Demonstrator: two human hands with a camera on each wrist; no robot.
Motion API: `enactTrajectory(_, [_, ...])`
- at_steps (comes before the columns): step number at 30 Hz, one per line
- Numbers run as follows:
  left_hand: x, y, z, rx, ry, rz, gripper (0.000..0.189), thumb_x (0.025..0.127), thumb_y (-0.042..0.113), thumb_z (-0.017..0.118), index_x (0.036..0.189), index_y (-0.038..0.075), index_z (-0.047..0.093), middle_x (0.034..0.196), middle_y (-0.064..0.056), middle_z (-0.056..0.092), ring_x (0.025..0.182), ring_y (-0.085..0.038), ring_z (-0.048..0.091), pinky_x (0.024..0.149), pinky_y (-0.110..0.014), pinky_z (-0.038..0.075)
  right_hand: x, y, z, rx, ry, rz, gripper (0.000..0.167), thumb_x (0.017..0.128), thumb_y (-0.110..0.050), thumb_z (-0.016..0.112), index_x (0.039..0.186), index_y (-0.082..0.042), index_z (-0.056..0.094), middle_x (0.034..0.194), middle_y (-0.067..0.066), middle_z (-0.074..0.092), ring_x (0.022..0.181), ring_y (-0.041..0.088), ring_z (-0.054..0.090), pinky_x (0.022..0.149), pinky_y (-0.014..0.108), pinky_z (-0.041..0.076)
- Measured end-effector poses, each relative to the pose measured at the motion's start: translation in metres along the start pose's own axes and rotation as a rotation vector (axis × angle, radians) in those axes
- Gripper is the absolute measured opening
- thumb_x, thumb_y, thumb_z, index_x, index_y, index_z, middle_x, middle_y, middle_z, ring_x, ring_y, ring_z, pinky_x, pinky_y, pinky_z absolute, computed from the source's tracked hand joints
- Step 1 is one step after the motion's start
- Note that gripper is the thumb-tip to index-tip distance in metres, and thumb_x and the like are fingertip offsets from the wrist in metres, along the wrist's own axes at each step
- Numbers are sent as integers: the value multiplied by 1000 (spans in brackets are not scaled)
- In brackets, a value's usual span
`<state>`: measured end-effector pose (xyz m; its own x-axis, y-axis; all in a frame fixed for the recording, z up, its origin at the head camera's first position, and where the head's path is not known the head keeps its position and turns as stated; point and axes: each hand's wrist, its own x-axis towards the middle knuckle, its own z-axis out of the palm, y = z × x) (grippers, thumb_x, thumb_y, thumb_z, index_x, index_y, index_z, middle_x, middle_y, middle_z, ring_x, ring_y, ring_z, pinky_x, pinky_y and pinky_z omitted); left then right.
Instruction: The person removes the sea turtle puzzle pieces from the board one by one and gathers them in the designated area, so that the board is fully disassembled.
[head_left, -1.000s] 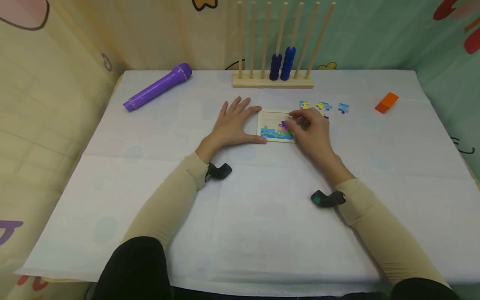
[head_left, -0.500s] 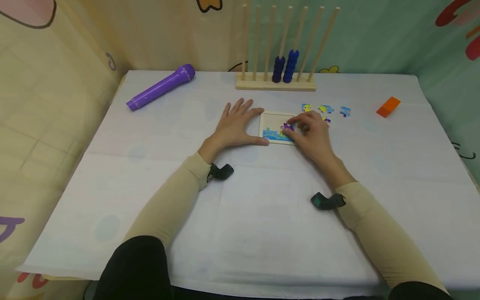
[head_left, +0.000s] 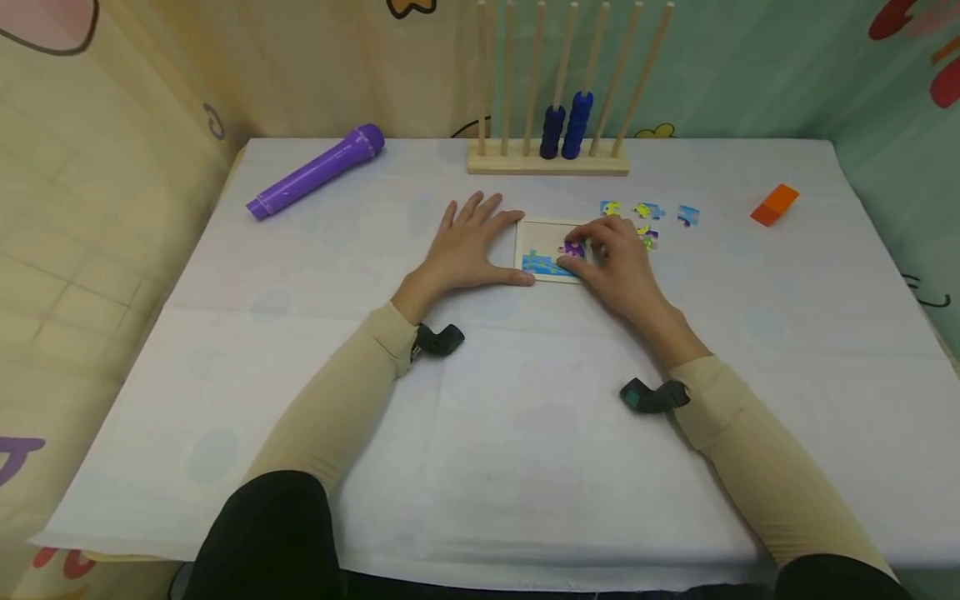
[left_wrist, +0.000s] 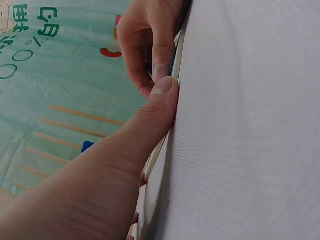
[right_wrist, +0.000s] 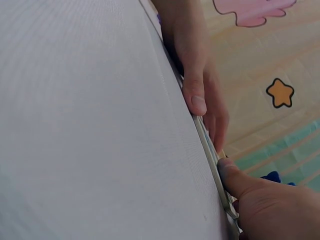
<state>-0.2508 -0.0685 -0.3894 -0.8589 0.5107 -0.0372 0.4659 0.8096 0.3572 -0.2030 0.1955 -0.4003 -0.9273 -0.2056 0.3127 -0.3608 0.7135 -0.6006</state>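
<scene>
A person's arms in beige fabric sleeves (head_left: 330, 392) cross a white cloth-covered table (head_left: 525, 483) towards a shallow, rectangular, pale wooden puzzle tray (head_left: 542, 233). The left hand (head_left: 467, 250) is spread flat at the tray's left side, fingers straight, gripping nothing, its thumb along the near edge. The right hand (head_left: 618, 258) is at the tray's right side, thumb and forefinger pinching a small purple jigsaw piece (head_left: 574, 248) that lies inside the tray. Just left of and nearer than that piece, blue printed jigsaw pieces (head_left: 536, 264) line the tray's near edge. The pieces look thin, light and stiff, probably smooth; they should be taken by opposite edges, sparing the narrow tabs, and the tray by its raised rim.

Just beyond the tray's right side lie loose multicoloured jigsaw pieces (head_left: 648, 212). Well to its right is an orange rectangular block (head_left: 775, 205); beyond its left, a purple plastic toy microphone (head_left: 318, 171). Farthest behind it stands a wooden peg rack (head_left: 547, 163) with dark blue beads (head_left: 577, 125).
</scene>
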Motion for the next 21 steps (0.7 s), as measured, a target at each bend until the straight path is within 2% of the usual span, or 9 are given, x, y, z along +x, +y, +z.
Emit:
enactTrajectory(9, [1,0,-1,-10,4,0,106,77,84,71,164,36,34,179,-5,12,166,-31,-2,131,-57,-8,5,1,-1,15,-42,38,37,93,-23,84,120,-2,70,115,18,61,107,34,46,95,46,36])
enactTrajectory(16, [1,-1,1,-8,6,-5,107,76,84,72,164,37,34,179,-4,12,166,-30,-3,131,-56,-9,3,4,1,43,16,-23,39,91,-21,86,119,-3,67,114,15,65,104,30,49,91,40,37])
enactTrajectory(21, [1,-1,2,-12,12,-4,107,76,83,73,164,37,35,178,-5,13,166,-30,-2,131,-57,-8,1,3,0,84,60,-54,34,91,-17,85,119,-5,68,113,13,66,99,25,54,84,30,40])
